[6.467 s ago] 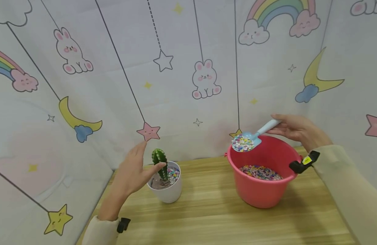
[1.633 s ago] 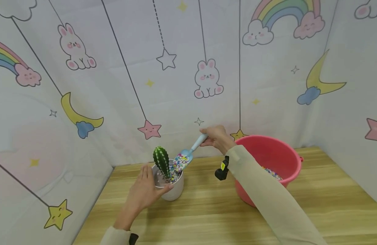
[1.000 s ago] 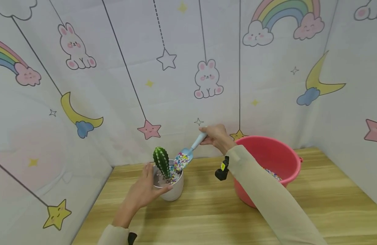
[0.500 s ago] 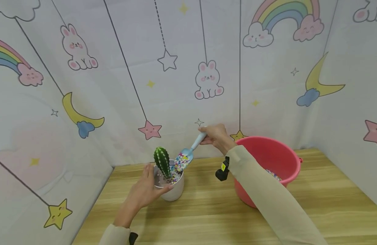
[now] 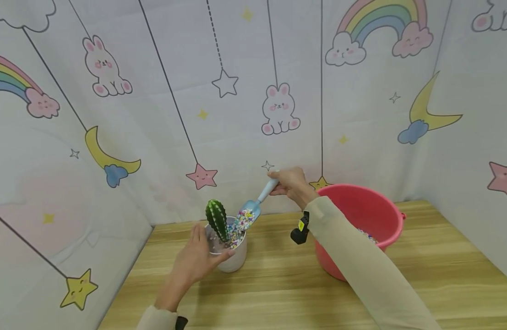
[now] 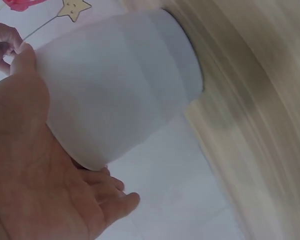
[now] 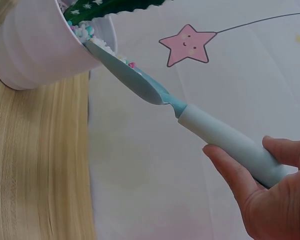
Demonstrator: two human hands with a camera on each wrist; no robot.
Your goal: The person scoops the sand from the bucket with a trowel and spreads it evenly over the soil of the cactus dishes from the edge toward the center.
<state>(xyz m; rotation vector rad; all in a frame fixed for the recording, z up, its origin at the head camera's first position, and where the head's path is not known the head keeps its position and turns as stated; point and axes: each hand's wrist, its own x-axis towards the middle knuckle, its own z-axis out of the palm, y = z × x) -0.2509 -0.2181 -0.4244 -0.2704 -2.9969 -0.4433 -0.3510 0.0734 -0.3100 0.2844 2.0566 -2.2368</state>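
Note:
A white flowerpot (image 5: 233, 260) stands upright on the table, with a green cactus (image 5: 217, 220) and small multicoloured pebbles (image 5: 236, 239) in it. My left hand (image 5: 193, 254) holds the pot at its near left side, thumb at the front of the rim and fingers round the left; the left wrist view shows the palm (image 6: 35, 170) close against it. With my right hand (image 5: 292, 182) I grip the pale handle of a light blue scoop (image 5: 254, 207). Its blade, loaded with pebbles, tilts down to the left, the tip at the pot's right rim in the right wrist view.
On the right stands a red bucket (image 5: 360, 206) with more pebbles (image 5: 366, 235) inside, partly hidden by my right sleeve (image 5: 356, 256). A printed cloth backdrop (image 5: 245, 137) rises behind the wooden table (image 5: 278, 293) and along both sides.
Since the earliest frame, my right hand has carried the loaded scoop from over the bucket leftward to the pot, and my left hand has come to the pot's side. Lately both stay almost still.

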